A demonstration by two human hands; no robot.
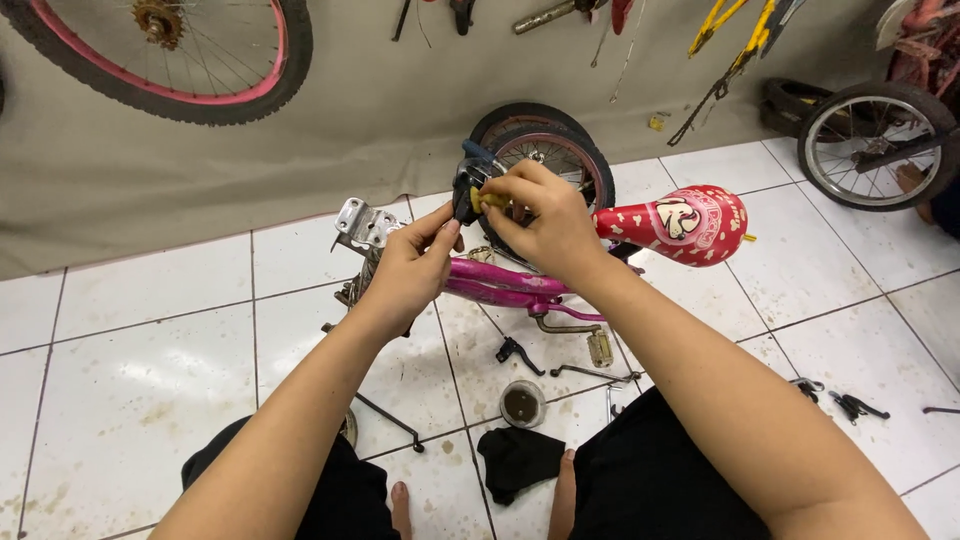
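A small pink child's bicycle point(505, 285) stands on the tiled floor in front of me, with a red patterned saddle point(680, 222) to the right and a black rear wheel point(545, 150) behind. My left hand point(412, 265) grips a dark part point(464, 195) above the frame. My right hand point(545, 218) pinches a small yellow piece point(490, 199) against that dark part. A metal stem bracket point(362, 226) sticks out at the bike's left end.
A round grease tin point(522, 403) and a black cloth point(518, 460) lie between my knees. Black brake parts point(520, 353) and small tools point(850, 403) lie on the tiles. Wheels lean on the wall at upper left point(170, 60) and far right point(870, 145).
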